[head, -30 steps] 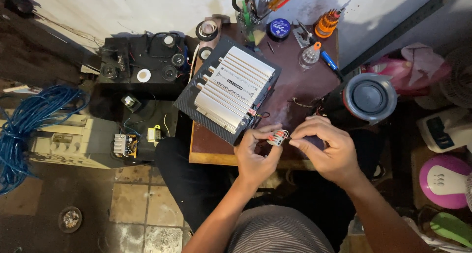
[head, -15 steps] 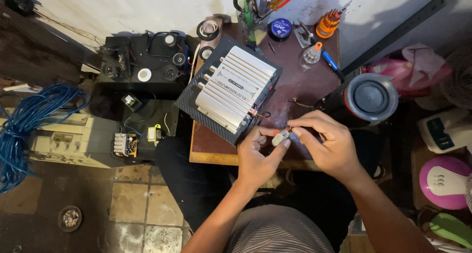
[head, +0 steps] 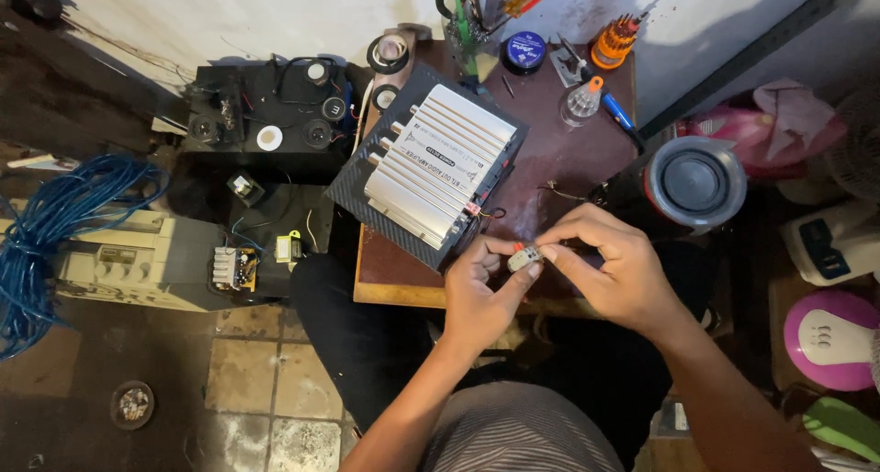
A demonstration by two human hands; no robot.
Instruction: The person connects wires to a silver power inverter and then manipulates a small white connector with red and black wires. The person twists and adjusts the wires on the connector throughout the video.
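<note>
Item: small grey connector piece [head: 524,258], orange-tipped, pinched between both my hands above the near edge of the brown table [head: 568,160]. My left hand [head: 481,293] gripped it from below with thumb and forefinger closed on it; my right hand [head: 610,266] closed on its other end from above. A second ago it had shown more orange and sat a little lower; since then I had turned it and drawn my fingers in tighter, so I judged the fitting work on it was under way, not finished.

Adjacent: silver finned amplifier [head: 440,170] on a black tray, thin wires trailing from its near corner toward the piece. Beyond: round black speaker [head: 695,181], orange screwdriver set [head: 612,43], tool cup [head: 472,14]. Floor, left: blue cable coil [head: 55,225], beige box [head: 137,266].
</note>
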